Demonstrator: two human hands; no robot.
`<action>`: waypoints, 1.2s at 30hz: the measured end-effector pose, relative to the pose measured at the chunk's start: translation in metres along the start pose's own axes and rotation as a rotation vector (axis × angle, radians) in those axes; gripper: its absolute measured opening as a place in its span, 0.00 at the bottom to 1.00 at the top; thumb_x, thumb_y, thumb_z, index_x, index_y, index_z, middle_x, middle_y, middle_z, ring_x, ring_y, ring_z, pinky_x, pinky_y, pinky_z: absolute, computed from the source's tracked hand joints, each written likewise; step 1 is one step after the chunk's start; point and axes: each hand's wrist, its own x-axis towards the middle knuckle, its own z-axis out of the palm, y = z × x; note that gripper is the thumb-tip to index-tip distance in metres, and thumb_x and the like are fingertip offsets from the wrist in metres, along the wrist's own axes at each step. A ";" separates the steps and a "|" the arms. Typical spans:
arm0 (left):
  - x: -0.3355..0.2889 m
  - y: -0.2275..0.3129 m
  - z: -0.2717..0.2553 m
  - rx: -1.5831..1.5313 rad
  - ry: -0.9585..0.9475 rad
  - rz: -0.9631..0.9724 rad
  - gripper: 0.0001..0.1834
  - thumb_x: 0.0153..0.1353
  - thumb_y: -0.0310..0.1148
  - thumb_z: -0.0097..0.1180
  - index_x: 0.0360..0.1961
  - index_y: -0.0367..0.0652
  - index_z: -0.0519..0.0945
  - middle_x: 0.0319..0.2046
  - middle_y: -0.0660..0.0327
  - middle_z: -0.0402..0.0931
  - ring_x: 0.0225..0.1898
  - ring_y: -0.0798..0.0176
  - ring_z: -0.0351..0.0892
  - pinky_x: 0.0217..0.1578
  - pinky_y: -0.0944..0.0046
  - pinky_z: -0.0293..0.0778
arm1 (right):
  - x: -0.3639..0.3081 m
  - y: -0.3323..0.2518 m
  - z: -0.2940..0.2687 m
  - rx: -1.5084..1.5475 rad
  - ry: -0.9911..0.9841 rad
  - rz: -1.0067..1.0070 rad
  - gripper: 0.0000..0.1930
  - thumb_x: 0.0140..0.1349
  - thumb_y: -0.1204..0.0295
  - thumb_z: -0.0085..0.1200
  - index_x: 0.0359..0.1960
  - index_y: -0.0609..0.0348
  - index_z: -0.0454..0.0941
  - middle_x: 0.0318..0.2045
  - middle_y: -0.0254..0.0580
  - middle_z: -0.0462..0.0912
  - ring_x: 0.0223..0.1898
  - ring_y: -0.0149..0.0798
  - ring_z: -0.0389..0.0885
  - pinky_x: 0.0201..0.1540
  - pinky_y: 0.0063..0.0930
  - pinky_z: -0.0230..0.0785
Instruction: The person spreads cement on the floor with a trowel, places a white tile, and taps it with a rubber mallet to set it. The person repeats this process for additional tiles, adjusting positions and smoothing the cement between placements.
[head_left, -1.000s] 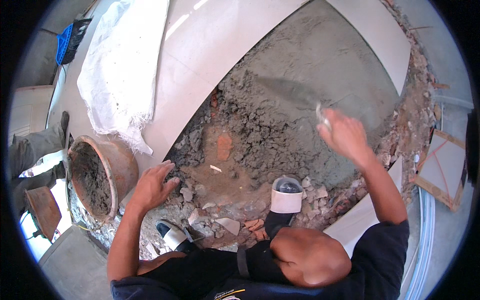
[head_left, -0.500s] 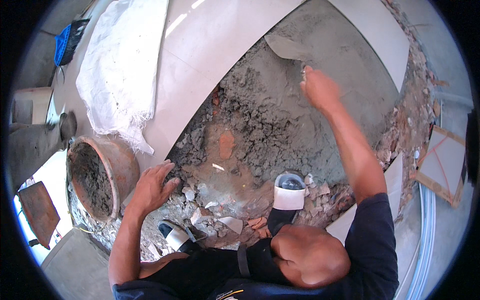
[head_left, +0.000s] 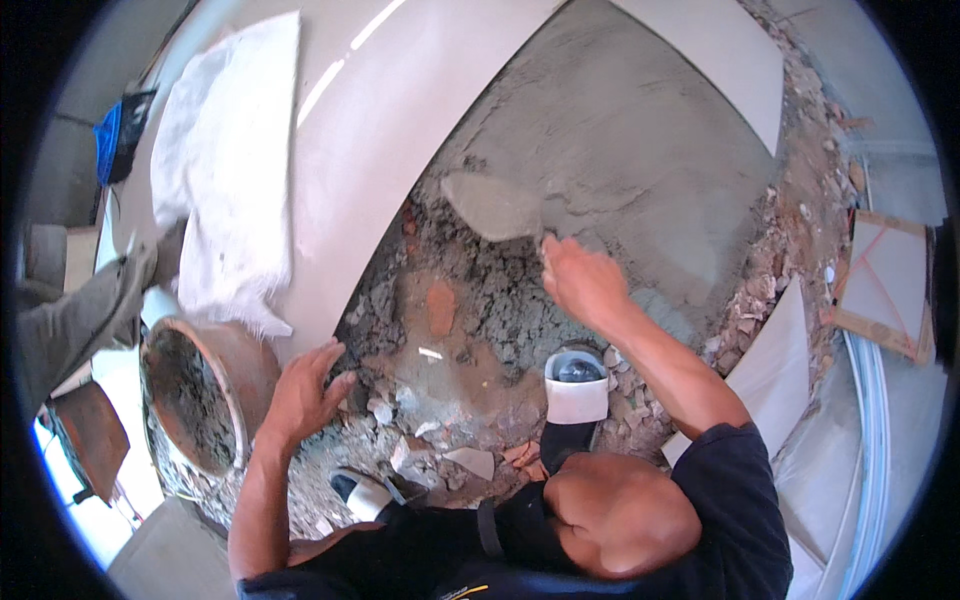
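Observation:
My right hand (head_left: 585,285) is closed round the handle of a trowel (head_left: 490,207), whose mortar-smeared blade lies over the grey mortar bed (head_left: 630,140). Beyond the blade and to its right the mortar is smooth; nearer to me it is lumpy and rough. My left hand (head_left: 305,392) rests with fingers outstretched at the near corner of a pale floor tile (head_left: 345,215), holding nothing. Beside that hand stands a clay-coloured tub (head_left: 232,385) with grey mortar (head_left: 188,395) in it.
A white woven sack (head_left: 235,170) lies on the tiles at left. Another person's leg (head_left: 85,305) is at the far left. Rubble and a tile shard (head_left: 470,460) surround my feet. More tiles (head_left: 730,75) border the bed; pipes (head_left: 872,450) lie at right.
My right hand has drawn the trowel nearer and leftward, leaving smoother mortar behind it. My left hand keeps its place by the tile corner. The view has shifted slightly, and the other person's leg has moved.

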 end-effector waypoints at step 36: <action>0.435 0.108 -0.055 -0.067 0.581 0.068 0.29 0.70 0.47 0.41 0.65 0.40 0.63 0.67 0.45 0.57 0.69 0.44 0.52 0.68 0.47 0.46 | 0.086 0.221 -0.132 0.144 0.236 0.275 0.21 0.66 0.58 0.49 0.52 0.64 0.73 0.44 0.59 0.79 0.46 0.59 0.79 0.49 0.46 0.69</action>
